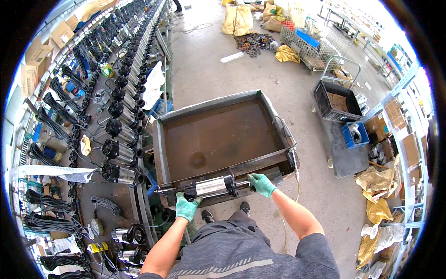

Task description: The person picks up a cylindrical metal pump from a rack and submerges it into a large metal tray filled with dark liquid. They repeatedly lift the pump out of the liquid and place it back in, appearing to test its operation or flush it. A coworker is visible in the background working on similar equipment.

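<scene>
Wears green gloves on left hand (186, 208) and right hand (263, 185), well apart from each other, one toward each end of a shiny steel cylinder (209, 187) with black ends. Has the left against the near side, beside the left black end, thumb pointing right; impossible to tell whether clamped on it or only touching. Has the right at the far end of a thin rod (242, 183) projecting from the cylinder's right side, fingers bent about a dark part mostly hidden by the glove; firmness of the hold impossible to tell.

Has the cylinder lying crosswise along the near rim of a rectangular metal tank (160, 144), slightly higher at the right. Inside the tank, murky brown liquid (223, 135). Down its right corner, a pale cord (298, 173). Below the cylinder, two dark shoes (207, 216) on grey floor (195, 79).

To the left, a long desk (116, 193) with rows of similar steel cylinders (121, 152), black cable coils (52, 223) and a pale yellow container (85, 145). To the right, a black crate (332, 109) near a blue bin (357, 143), then shelving with cardboard boxes (395, 114). Farther ahead, tan sacks (237, 21), a heap of dark rings (254, 43), a yellow cloth (286, 54) and a wire-mesh cage (325, 56).
</scene>
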`<action>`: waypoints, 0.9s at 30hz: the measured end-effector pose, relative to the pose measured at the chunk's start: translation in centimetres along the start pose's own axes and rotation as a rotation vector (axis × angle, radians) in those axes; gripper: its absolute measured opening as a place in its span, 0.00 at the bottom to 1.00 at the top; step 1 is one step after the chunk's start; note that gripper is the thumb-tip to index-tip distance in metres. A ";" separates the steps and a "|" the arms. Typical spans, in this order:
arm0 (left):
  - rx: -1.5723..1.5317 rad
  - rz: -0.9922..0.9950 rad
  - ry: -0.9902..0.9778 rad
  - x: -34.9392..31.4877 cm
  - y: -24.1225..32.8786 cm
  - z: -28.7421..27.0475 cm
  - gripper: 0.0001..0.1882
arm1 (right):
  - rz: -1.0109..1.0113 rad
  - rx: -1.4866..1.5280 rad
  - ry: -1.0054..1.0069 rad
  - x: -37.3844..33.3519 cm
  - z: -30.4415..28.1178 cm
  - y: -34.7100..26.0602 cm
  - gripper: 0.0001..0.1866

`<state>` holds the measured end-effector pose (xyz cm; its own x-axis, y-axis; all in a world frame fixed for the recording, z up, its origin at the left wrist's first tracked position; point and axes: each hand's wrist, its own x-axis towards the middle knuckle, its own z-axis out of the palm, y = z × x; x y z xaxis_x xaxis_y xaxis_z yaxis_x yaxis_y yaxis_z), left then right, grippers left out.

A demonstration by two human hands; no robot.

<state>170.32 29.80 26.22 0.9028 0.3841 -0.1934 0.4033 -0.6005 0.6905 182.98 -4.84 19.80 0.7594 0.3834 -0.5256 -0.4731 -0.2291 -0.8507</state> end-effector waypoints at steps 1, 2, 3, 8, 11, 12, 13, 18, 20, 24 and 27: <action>0.025 0.002 0.012 -0.1 0.0 -0.1 0.40 | 0.020 0.018 0.067 -0.5 0.9 -1.1 0.18; 0.003 -0.007 0.006 0.0 0.0 0.0 0.40 | 0.068 0.086 0.075 -0.2 1.4 -1.1 0.18; -0.020 -0.016 -0.001 0.1 -0.2 0.0 0.40 | 0.116 0.154 0.083 0.1 1.6 -1.0 0.18; -0.077 0.017 0.011 0.0 -0.6 0.2 0.40 | -0.030 -0.081 0.134 -2.1 1.7 -3.4 0.16; -0.073 -0.005 0.001 0.1 -0.5 0.2 0.39 | -0.722 -0.781 0.059 -2.5 -1.2 -1.3 0.26; -0.076 -0.021 -0.002 0.0 -0.4 0.2 0.39 | -0.780 -0.853 0.058 -2.8 -1.3 -1.4 0.27; -0.079 -0.038 -0.005 0.0 -0.5 0.1 0.39 | -0.839 -0.923 0.059 -3.0 -1.3 -1.6 0.29; -0.154 -0.011 0.000 0.4 -1.3 1.0 0.41 | -0.460 -0.294 -0.103 -0.3 -2.1 1.9 0.21; -0.144 -0.005 0.009 0.6 -2.7 1.5 0.42 | -0.226 -0.005 -0.135 -0.3 -1.7 2.5 0.19; -0.173 0.005 0.031 1.0 -4.3 2.2 0.44 | -0.158 0.081 -0.071 -1.7 -0.7 0.6 0.21; -0.175 0.042 0.079 1.0 -4.9 3.0 0.44 | -0.210 0.041 0.044 -2.0 0.4 0.5 0.22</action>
<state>169.72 30.99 20.58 0.9011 0.4193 -0.1108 0.3271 -0.4892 0.8085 181.08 -5.35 20.43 0.8616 0.3790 -0.3377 -0.3199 -0.1112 -0.9409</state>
